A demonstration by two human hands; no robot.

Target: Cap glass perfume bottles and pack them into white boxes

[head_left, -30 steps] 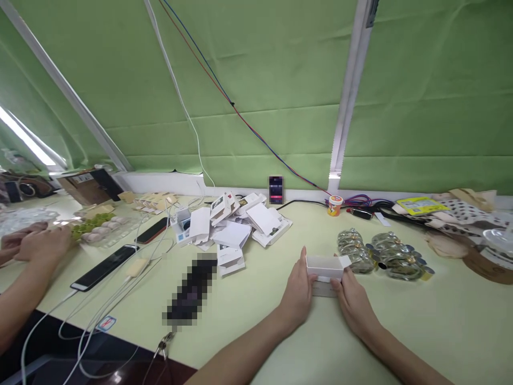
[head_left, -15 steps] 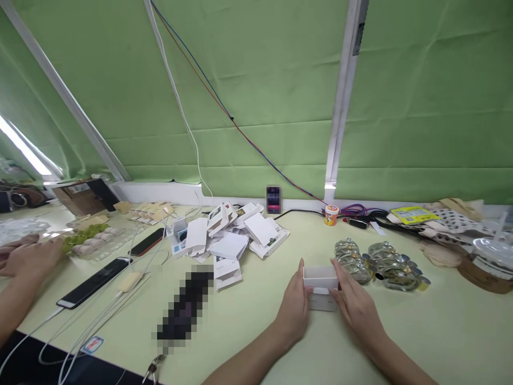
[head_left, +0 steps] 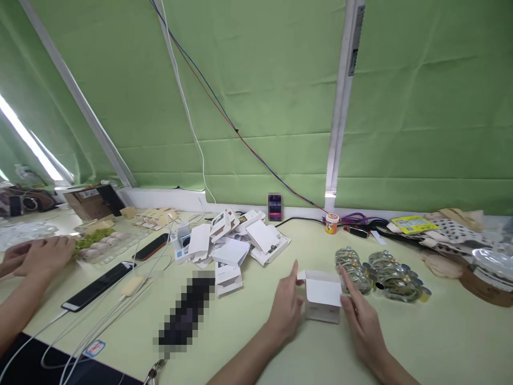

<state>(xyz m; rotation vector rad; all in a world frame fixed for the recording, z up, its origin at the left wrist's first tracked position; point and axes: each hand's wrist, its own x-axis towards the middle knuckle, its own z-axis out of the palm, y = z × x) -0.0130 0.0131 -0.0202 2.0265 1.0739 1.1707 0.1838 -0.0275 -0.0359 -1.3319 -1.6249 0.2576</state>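
Observation:
A small white cardboard box (head_left: 323, 299) rests on the table between my two hands, a lid panel showing on its upper side. My left hand (head_left: 285, 306) is at the box's left side, index finger pointing up near a small side flap, thumb apart from the wall. At the right edge is my right hand (head_left: 362, 318), fingers stretched out and thumb close to the box; whether it touches I cannot tell. Neither hand grips the box. Just beyond my right hand lie clear glass-like pieces with gold caps (head_left: 395, 275), in two rows.
A heap of white boxes (head_left: 232, 248) lies left of centre. Phones (head_left: 98, 286), white cables and a power bank (head_left: 133, 286) are farther left. Another person's hands (head_left: 44, 254) are by an egg-like tray (head_left: 106, 246). A small tub (head_left: 332, 223) and a lidded cup (head_left: 491, 275) stand behind and right.
My hands have loosened from the box's sides and moved slightly apart. The box's upper panel now lies across its opening, which faced me before. The view has tilted a little.

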